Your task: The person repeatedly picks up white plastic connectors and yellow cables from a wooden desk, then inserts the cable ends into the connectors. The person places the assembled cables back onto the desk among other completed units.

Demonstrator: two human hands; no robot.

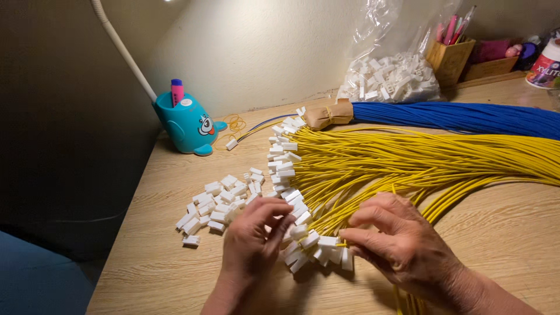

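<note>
Left hand (254, 236): fingers curled in, tips pinching a small white plastic plug (290, 232) so it stays put
Right hand (396, 239): thumb and finger pinch one yellow wire (342, 232) close to its end, pointing it at the plug
Yellow wires (408, 163): a big bunch fanned out on the wooden table (501, 233), many ends already wearing white plugs
Loose plugs (216, 207): a small pile right by the left hand, easy to grab
Blue wires (466, 116): tied bundle lying behind
Bag of plugs (391, 79): at the back by the wall
</note>
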